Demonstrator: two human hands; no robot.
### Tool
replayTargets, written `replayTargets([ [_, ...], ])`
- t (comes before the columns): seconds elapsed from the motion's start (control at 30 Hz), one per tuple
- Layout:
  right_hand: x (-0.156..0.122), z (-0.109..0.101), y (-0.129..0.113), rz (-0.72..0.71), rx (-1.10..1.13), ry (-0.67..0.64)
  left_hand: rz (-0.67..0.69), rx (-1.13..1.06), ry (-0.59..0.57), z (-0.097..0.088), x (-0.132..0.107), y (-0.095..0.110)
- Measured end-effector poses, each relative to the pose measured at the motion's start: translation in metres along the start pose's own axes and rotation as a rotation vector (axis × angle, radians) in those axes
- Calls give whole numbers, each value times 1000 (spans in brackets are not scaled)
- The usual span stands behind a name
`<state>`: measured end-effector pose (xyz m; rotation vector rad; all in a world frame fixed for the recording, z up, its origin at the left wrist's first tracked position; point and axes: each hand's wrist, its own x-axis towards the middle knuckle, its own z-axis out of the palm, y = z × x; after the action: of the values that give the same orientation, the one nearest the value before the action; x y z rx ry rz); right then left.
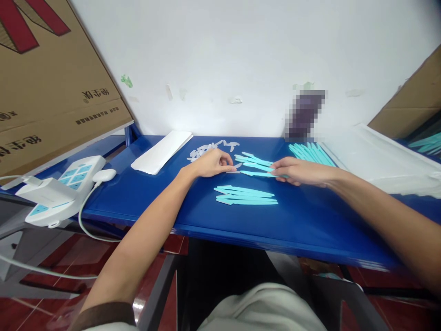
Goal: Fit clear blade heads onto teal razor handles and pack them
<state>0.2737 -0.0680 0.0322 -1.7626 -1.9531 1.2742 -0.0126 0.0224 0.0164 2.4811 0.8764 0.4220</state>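
At blue table [248, 225], hands [214, 162] [299, 170] inward, fingers [225, 157] bent

Smooth plastic-looking sticks [255, 201], smooth glossy tabletop [296, 220], matt cardboard box [65, 73].

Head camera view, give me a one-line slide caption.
Over a blue table, the right hand holds several turquoise sticks while the left hand is at small pale pieces.

The cardboard box [65, 69] bears seemingly inverted Chinese characters [95, 94], not legible.
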Motion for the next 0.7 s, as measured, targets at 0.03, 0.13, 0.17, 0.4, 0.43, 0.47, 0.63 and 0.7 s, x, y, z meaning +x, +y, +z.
replayTargets([
  [0.03, 0, 0, 0, -4, -1, 2, 33, 0, -4, -1, 0, 0],
  [0.13, 0, 1, 0, -6, -2, 12, 120, -17, 9, -5, -2, 1],
  [0.17, 0, 1, 0, -2, -5, 17, 138, -21, 38, -5, -2, 2],
  [0.4, 0, -2, 0, 61, -49, 98, 150, 231, 204, 1, -2, 3],
  [0.43, 0, -2, 1, 63, -50, 102, 146, 258, 167, 4, 0, 2],
  [0.47, 0, -2, 1, 63, -48, 98, 144, 272, 133, 7, 2, 1],
  [0.63, 0, -2, 1, 42, -32, 44, 76, 190, 107, 19, 17, -3],
  [0.7, 0, -2, 2, 53, -22, 55, 34, 87, 113, 17, 19, -3],
])
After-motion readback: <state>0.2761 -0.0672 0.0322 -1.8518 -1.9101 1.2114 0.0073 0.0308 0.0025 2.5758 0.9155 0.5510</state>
